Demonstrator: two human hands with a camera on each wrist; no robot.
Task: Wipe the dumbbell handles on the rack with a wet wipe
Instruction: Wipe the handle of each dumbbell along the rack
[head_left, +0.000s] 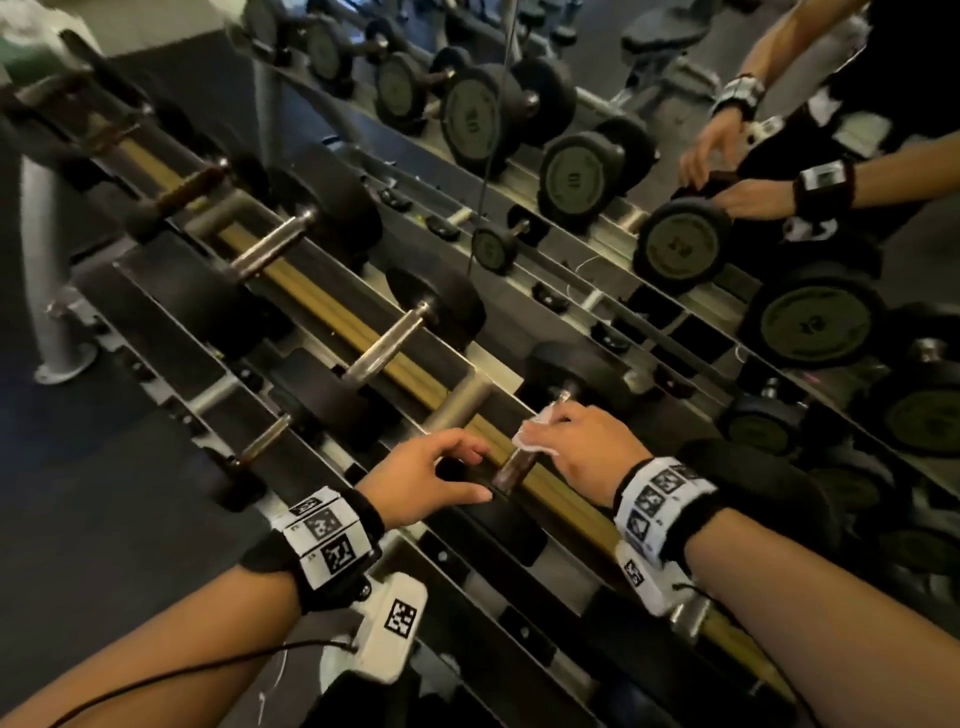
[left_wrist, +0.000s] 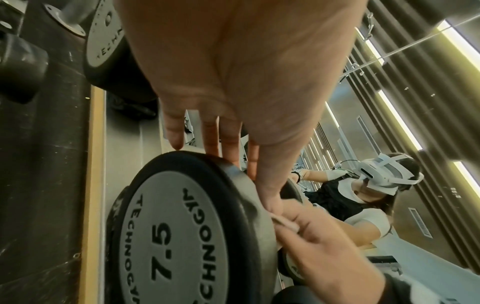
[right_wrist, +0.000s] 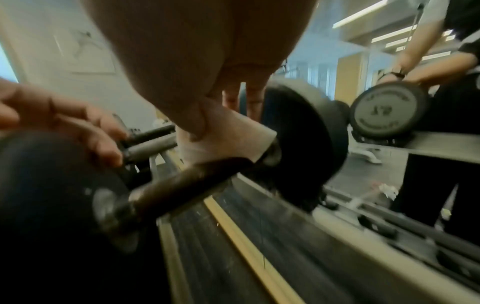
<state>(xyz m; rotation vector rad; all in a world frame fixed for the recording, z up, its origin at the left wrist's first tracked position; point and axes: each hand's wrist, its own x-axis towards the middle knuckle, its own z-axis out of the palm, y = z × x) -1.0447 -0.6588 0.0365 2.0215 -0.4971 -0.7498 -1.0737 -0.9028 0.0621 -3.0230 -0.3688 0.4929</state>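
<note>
The black round-headed dumbbell (head_left: 540, 436) lies across the dark steel rack (head_left: 291, 332), its brown handle (right_wrist: 187, 181) running from the near head away toward the mirror; only the left wrist view shows the near head's writing, "TECHNOGYM 7.5". The right hand (head_left: 587, 447) curls round the handle's far end through a white wet wipe (right_wrist: 228, 133), apparently folded; the left hand (head_left: 431, 478) rests spread fingers on the near head.

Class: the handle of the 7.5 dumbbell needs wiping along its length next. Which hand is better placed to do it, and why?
Right. The right hand already wraps the wet wipe around the handle. The left hand holds no wipe and rests on the near weight head, steadying it.
</note>
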